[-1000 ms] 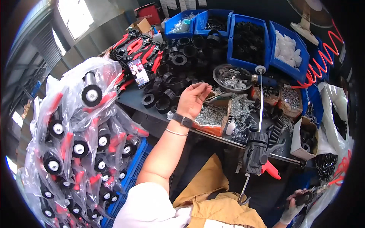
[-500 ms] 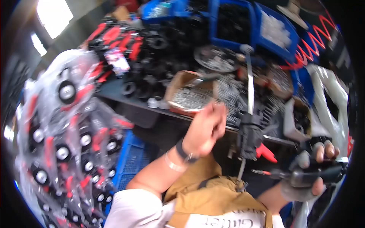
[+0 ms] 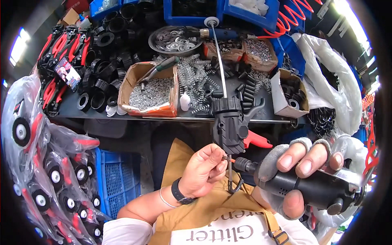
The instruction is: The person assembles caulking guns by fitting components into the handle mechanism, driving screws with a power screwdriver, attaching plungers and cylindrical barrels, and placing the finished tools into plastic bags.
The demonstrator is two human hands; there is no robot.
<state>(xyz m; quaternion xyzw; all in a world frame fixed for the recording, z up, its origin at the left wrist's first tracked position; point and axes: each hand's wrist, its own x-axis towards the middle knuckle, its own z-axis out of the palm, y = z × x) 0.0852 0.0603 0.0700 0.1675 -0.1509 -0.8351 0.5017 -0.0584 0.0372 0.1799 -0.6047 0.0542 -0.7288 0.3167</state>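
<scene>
My right hand (image 3: 304, 163), in a grey fingerless glove, is closed around a black power screwdriver (image 3: 310, 188) that lies almost level, its bit to the left. The fingertips of my left hand (image 3: 206, 169) are pinched together at the tip of that bit. Whatever small piece they hold is too hidden to name. Just above, a caulking gun (image 3: 229, 128) stands upright in front of me, with a black body, a red trigger (image 3: 258, 140) and a long metal rod (image 3: 221, 61). Neither hand grips the gun; the rod's lower end reaches down to my brown apron (image 3: 179, 163).
On the bench are a cardboard box of screws (image 3: 149, 96) with a green-handled screwdriver (image 3: 163, 65), springs (image 3: 196, 77), a metal dish of washers (image 3: 175, 41) and black rings (image 3: 98, 100). Bagged red-and-black tools (image 3: 53, 175) and a blue crate (image 3: 118, 175) are at left.
My left hand has come down from beside the screw box to the bit's tip, fingers pinched. My right hand has brought the power screwdriver leftward, close under the caulking gun. The view has shifted.
</scene>
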